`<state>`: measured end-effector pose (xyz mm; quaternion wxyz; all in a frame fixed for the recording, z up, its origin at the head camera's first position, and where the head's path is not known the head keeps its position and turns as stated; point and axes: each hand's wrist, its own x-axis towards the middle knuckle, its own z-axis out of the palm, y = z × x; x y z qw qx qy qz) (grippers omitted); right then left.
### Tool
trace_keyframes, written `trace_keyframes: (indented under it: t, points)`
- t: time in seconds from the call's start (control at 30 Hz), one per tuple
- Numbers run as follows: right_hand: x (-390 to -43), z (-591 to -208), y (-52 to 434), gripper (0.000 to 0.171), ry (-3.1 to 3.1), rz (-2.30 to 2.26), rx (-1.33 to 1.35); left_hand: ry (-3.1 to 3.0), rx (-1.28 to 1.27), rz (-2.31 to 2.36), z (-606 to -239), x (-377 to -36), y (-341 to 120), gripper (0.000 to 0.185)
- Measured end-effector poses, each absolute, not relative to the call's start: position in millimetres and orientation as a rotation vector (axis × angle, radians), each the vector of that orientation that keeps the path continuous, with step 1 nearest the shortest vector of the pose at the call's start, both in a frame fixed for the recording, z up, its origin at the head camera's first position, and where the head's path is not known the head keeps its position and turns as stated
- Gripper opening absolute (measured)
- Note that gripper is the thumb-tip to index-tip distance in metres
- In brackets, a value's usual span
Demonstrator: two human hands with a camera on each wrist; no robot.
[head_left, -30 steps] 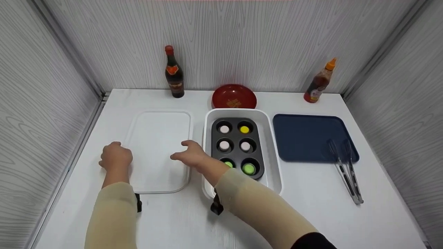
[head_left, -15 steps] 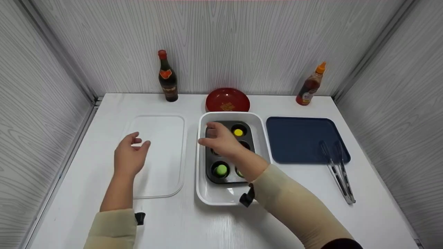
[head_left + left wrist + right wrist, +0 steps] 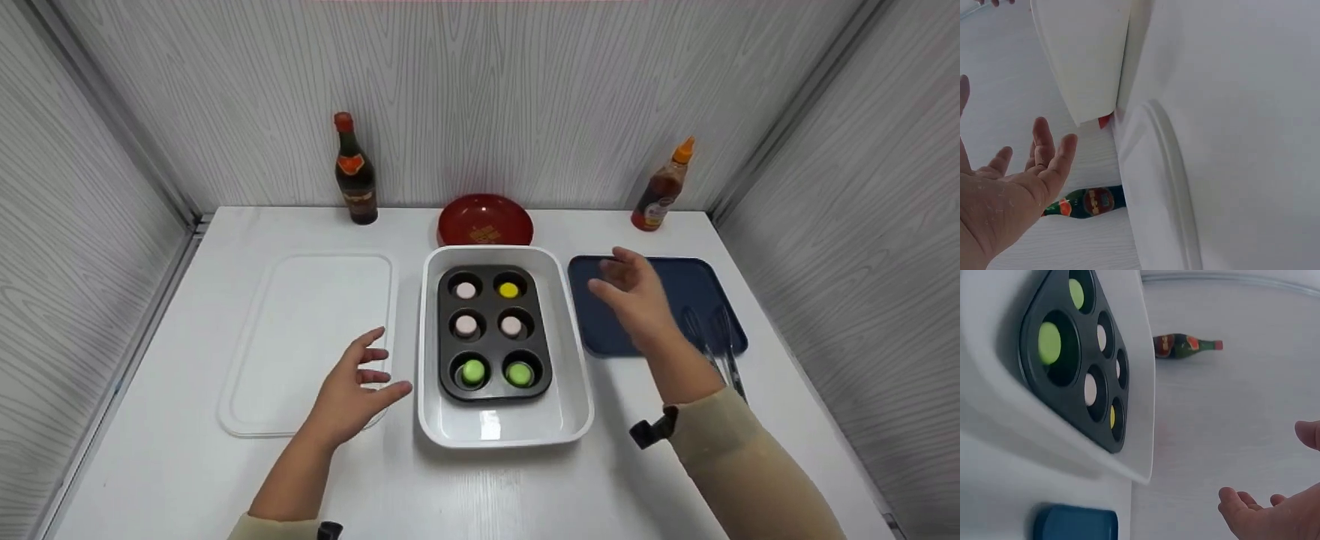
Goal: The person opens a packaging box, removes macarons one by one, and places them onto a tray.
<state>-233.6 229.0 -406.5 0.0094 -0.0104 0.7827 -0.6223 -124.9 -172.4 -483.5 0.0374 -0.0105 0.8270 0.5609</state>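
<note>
In the head view a white rectangular container (image 3: 489, 436) stands mid-table with a dark muffin tin (image 3: 489, 346) inside. The tin's cups hold pale pink, yellow and green macaron-like rounds, among them a yellow one (image 3: 508, 290) and a green one (image 3: 519, 374). My left hand (image 3: 350, 394), fingers spread and holding nothing, hovers between the container and a clear-looking flat lid (image 3: 315, 337) on its left. Over the dark blue tray (image 3: 600, 330), right of the container, my right hand (image 3: 636, 300) hangs with loosely bent fingers and nothing in it.
Metal tongs (image 3: 727, 337) lie across the blue tray, partly behind my right forearm. Behind the container sits a red bowl (image 3: 485, 217). A dark bottle (image 3: 356, 176) stands at the back left, a sauce bottle (image 3: 661, 191) at the back right, before the panel walls.
My right hand has swung rightward from the lid, across the container, to above the blue tray. The left hand has left the lid's left edge and come right, beside the container.
</note>
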Motion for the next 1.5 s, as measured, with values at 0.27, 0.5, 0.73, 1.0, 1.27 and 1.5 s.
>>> trace_keyframes:
  t: [0.27, 0.5, 0.73, 1.0, 1.27, 1.5]
  points:
    - [-215, -421, 311, 0.078, 2.496, -2.010, 0.257, 2.354, 0.119, 1.801, -496, -113, -157, 0.096]
    - [-198, -452, 367, 0.083, 2.579, -1.918, 0.571, 2.309, 0.108, 1.826, -505, -111, -150, 0.102]
    - [-181, -483, 396, 0.088, 2.753, -1.690, 0.691, 2.298, 0.165, 1.780, -515, -111, -143, 0.104]
    - [-174, -506, 411, 0.096, 2.828, -1.527, 0.710, 2.291, 0.174, 1.783, -520, -111, -142, 0.106]
    - [-168, -515, 423, 0.110, 2.751, -1.167, 0.730, 2.249, 0.184, 1.818, -522, -111, -141, 0.107]
    - [-163, -520, 427, 0.111, 2.746, -1.054, 0.756, 2.213, 0.175, 1.856, -524, -111, -141, 0.109]
